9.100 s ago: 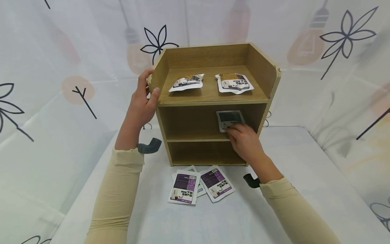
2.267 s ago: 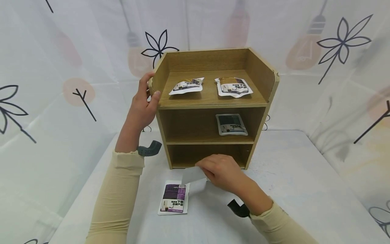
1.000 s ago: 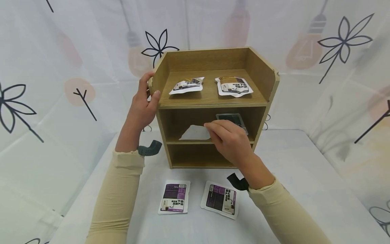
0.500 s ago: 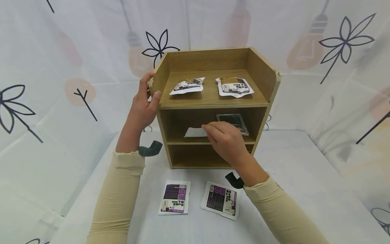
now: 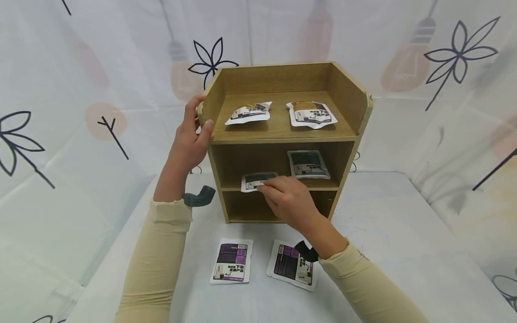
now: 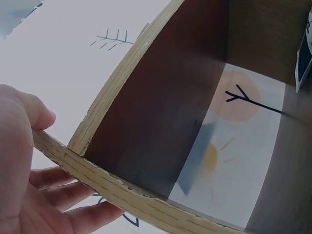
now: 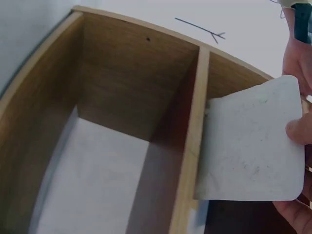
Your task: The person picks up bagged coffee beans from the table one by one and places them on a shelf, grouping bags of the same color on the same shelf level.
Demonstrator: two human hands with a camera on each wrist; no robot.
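Note:
My left hand (image 5: 187,139) grips the upper left side panel of a small wooden shelf (image 5: 282,138); in the left wrist view the thumb (image 6: 41,114) lies on one side of the board, fingers on the other. My right hand (image 5: 291,201) pinches the right edge of a flat white packet (image 5: 251,183) with a dark green label, at the front left of the middle compartment. Its plain white back (image 7: 251,146) shows in the right wrist view. A similar green packet (image 5: 308,164) leans in that compartment's right side.
Two packets with golden tops, a left one (image 5: 248,113) and a right one (image 5: 313,115), lie on the top shelf. Two purple-label packets, one left (image 5: 231,261) and one right (image 5: 284,264), lie on the white table (image 5: 387,215) before the shelf.
My right hand has lifted the green-label packet from the table to the middle compartment, then lowered it slightly and tilted its label into view. My left hand keeps its grip on the shelf.

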